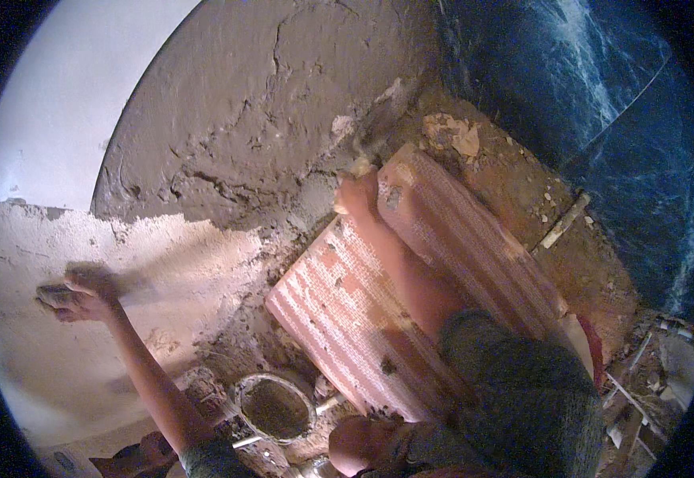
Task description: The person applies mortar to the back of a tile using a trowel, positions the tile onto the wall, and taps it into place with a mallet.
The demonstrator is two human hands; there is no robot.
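Note:
My left hand (86,295) lies against the pale, unplastered lower part of the wall (164,275), its fingers stretched out and smeared grey. Toward the middle, my right hand (356,193) is closed on a small pale yellowish piece whose kind I cannot make out. It is low down, where the wet grey plaster (227,111) ends above a striped woven sack (339,295). The plaster is rough and cracked along its lower edge. Below my left forearm stands a round bucket (312,414) with grey-brown mortar inside.
A second folded striped section of sacking (474,231) lies under my right arm. Beyond it are dirt, rubble and a short stick (566,221). Dark blue marbled panels (633,151) bound the right side. Scraps and thin sticks (641,398) litter the lower right.

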